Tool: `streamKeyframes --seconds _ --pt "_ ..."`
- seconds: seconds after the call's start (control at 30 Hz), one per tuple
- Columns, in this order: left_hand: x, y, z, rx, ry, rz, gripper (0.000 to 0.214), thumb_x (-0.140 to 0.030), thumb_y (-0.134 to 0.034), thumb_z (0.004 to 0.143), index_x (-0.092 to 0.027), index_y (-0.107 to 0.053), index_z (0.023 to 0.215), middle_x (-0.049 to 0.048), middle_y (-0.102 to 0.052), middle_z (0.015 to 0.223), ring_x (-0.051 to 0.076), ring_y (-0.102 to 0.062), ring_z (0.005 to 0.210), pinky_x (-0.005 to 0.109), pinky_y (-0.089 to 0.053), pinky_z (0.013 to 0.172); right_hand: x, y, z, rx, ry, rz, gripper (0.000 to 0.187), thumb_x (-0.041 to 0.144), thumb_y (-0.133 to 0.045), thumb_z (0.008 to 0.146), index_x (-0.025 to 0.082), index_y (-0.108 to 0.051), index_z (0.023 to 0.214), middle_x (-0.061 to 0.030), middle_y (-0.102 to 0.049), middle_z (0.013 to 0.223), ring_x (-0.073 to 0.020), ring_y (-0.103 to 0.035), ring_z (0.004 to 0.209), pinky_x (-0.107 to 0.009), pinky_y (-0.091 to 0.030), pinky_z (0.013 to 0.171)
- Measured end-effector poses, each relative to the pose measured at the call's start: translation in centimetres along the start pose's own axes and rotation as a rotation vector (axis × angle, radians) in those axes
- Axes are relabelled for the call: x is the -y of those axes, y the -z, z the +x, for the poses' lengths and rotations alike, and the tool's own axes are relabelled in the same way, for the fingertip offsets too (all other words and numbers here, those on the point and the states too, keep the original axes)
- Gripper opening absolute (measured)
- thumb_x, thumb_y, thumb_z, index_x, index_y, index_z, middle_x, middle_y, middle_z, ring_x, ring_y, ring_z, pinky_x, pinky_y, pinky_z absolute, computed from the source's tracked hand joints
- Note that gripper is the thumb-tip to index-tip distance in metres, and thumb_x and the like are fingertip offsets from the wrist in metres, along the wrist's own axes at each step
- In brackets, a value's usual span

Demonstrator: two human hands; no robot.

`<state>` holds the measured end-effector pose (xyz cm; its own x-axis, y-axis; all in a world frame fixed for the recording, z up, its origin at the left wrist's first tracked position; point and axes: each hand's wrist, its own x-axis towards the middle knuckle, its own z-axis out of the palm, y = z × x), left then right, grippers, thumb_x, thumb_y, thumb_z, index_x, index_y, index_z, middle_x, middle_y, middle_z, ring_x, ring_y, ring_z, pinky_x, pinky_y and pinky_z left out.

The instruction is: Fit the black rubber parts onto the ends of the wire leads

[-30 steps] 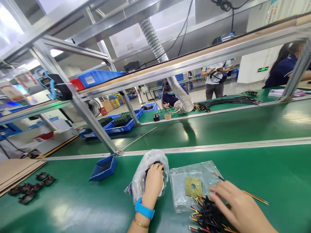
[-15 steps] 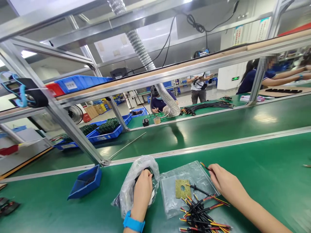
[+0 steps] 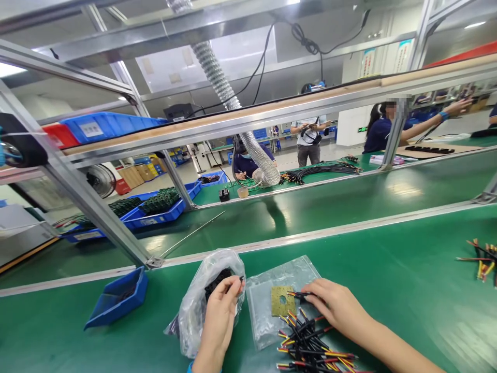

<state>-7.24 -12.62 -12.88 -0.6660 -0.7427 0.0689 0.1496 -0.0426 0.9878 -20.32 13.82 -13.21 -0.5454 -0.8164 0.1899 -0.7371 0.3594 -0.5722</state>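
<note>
My left hand [image 3: 222, 310] is above the mouth of a clear plastic bag [image 3: 190, 316] full of small black parts [image 3: 217, 282]. Its thumb and fingers are pinched, with a tiny dark piece just showing at the tips. My right hand [image 3: 336, 303] is closed on a short black cable [image 3: 300, 294] with red and yellow wire ends, over a flat zip bag [image 3: 258, 300]. Just left of that cable, a yellowish square plate with a round hole [image 3: 277, 305] lies on the zip bag. A pile of similar short cables [image 3: 306, 342] lies below my right hand.
A blue bin [image 3: 116, 300] with dark parts stands at left on the green bench. More cables [image 3: 481, 259] lie at far right. A metal frame post [image 3: 97, 202] rises at left, and a ridge [image 3: 310, 235] crosses behind. Co-workers are beyond.
My left hand has drawn back out of the bag's mouth, fingertips pinched. My right hand has moved left and down with a cable, towards the plate. The view has shifted to the right.
</note>
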Motion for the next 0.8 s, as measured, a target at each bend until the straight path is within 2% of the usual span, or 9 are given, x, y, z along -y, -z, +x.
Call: streamKeyframes --seconds 0.1,0.2,0.27,0.4,0.5,0.57,0.63,0.7,0.8 --pt "-0.3 -0.4 -0.5 0.019 0.104 -0.164 0.019 -0.031 -0.087 0.064 -0.023 -0.076 0.078 0.0029 -0.071 0.080 0.022 -0.069 0.079 0.029 -0.059 0.073 -0.6 -0.3 0.6 -0.014 -0.050 -0.088 0.026 0.024 -0.047 0.095 0.025 -0.068 0.111 -0.0066 -0.070 0.102 -0.0241 -0.065 0.097 -0.034 -0.047 0.083" --pt "-0.5 -0.7 -0.9 0.049 0.210 -0.322 0.018 -0.022 -0.089 0.063 -0.023 -0.076 0.075 -0.0001 -0.069 0.076 0.015 -0.066 0.073 0.021 -0.057 0.067 -0.7 -0.5 1.3 0.049 -0.154 -0.094 0.019 0.017 -0.058 0.083 0.023 -0.070 0.096 -0.0055 -0.072 0.094 -0.0251 -0.067 0.090 -0.032 -0.046 0.076" --pt "-0.5 -0.9 -1.0 0.052 0.253 -0.396 0.020 -0.022 -0.090 0.062 -0.021 -0.074 0.074 -0.0018 -0.067 0.077 0.012 -0.064 0.071 0.017 -0.056 0.065 -0.5 -0.4 1.5 0.069 -0.176 -0.071 0.016 0.016 -0.058 0.081 0.022 -0.070 0.088 -0.0035 -0.073 0.089 -0.0234 -0.067 0.085 -0.030 -0.045 0.073" --pt "-0.5 -1.1 -1.1 0.049 0.272 -0.455 0.023 -0.022 -0.089 0.062 -0.019 -0.069 0.074 -0.0037 -0.063 0.073 0.009 -0.061 0.063 0.015 -0.054 0.059 0.2 0.3 0.9 0.154 -0.111 0.071 0.012 0.024 -0.060 0.084 0.023 -0.071 0.086 -0.0003 -0.073 0.083 -0.0206 -0.067 0.078 -0.027 -0.045 0.070" --pt "-0.4 -1.1 -1.1 0.062 0.281 -0.482 0.023 -0.019 -0.088 0.063 -0.019 -0.067 0.072 -0.0040 -0.059 0.070 0.008 -0.058 0.059 0.016 -0.052 0.055 0.3 0.6 0.5 0.129 -0.033 0.090 0.022 0.028 -0.053 0.092 0.022 -0.071 0.104 -0.0034 -0.071 0.093 -0.0202 -0.066 0.085 -0.028 -0.048 0.076" --pt "-0.2 -1.2 -1.2 0.072 0.292 -0.496 0.024 -0.016 -0.088 0.061 -0.019 -0.068 0.074 -0.0038 -0.061 0.071 0.007 -0.057 0.059 0.015 -0.050 0.053 0.1 0.2 0.9 0.044 0.005 -0.025 0.032 0.021 -0.041 0.098 0.022 -0.066 0.117 -0.0069 -0.066 0.102 -0.0191 -0.065 0.090 -0.028 -0.049 0.079" --pt "-0.1 -1.3 -1.3 0.086 0.304 -0.500 0.029 -0.015 -0.088 0.059 -0.018 -0.071 0.081 -0.0018 -0.065 0.078 0.007 -0.058 0.062 0.014 -0.049 0.054 -0.2 -0.4 1.7 0.012 0.060 -0.246 0.037 0.014 -0.037 0.098 0.022 -0.066 0.120 -0.0075 -0.064 0.102 -0.0178 -0.065 0.086 -0.025 -0.049 0.074" --pt "-0.1 -1.5 -1.5 0.111 0.317 -0.498 0.032 -0.016 -0.088 0.060 -0.016 -0.073 0.088 0.0011 -0.069 0.083 0.007 -0.059 0.064 0.014 -0.049 0.056 -0.5 -1.2 2.4 0.032 0.128 -0.459 0.032 0.011 -0.044 0.096 0.024 -0.069 0.110 -0.0056 -0.066 0.096 -0.0178 -0.066 0.080 -0.024 -0.047 0.066" --pt "-0.4 -1.6 -1.8 0.151 0.330 -0.497 0.031 -0.019 -0.090 0.062 -0.013 -0.073 0.087 0.0021 -0.070 0.083 0.006 -0.059 0.063 0.013 -0.048 0.055 -0.6 -2.1 3.1 0.078 0.208 -0.594 0.024 0.006 -0.053 0.091 0.021 -0.071 0.093 -0.0054 -0.068 0.088 -0.0201 -0.067 0.076 -0.025 -0.042 0.059"
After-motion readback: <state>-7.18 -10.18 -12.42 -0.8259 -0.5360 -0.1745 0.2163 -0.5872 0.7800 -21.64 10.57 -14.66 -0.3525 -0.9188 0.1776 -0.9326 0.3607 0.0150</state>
